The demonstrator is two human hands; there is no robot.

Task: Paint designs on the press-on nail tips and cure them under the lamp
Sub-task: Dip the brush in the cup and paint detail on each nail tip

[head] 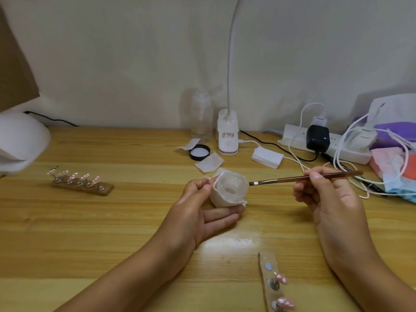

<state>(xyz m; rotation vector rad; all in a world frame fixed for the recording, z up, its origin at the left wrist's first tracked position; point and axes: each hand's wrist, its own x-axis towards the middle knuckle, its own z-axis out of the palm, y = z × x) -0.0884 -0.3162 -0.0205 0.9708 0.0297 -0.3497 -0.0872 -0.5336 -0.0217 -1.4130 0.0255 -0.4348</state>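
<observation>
My left hand point(198, 208) holds a small open jar point(229, 191) wrapped in white paper, thumb on its left side and fingers under it. My right hand point(326, 197) pinches a brown nail brush point(292, 178); its bristle tip hovers just right of the jar's rim. A wooden holder point(83, 184) with several pink nail tips lies at the left. A second wooden holder point(269, 282) at the bottom carries two pink tips with white dots. The white curing lamp point(20, 145) stands at the far left edge.
The jar's black lid point(199, 152) and paper squares point(209, 162) lie behind the jar. A white clip desk lamp point(227, 136), a clear bottle point(202, 118), a power strip point(324, 143) with chargers and cables, and bags point(396, 154) crowd the back right.
</observation>
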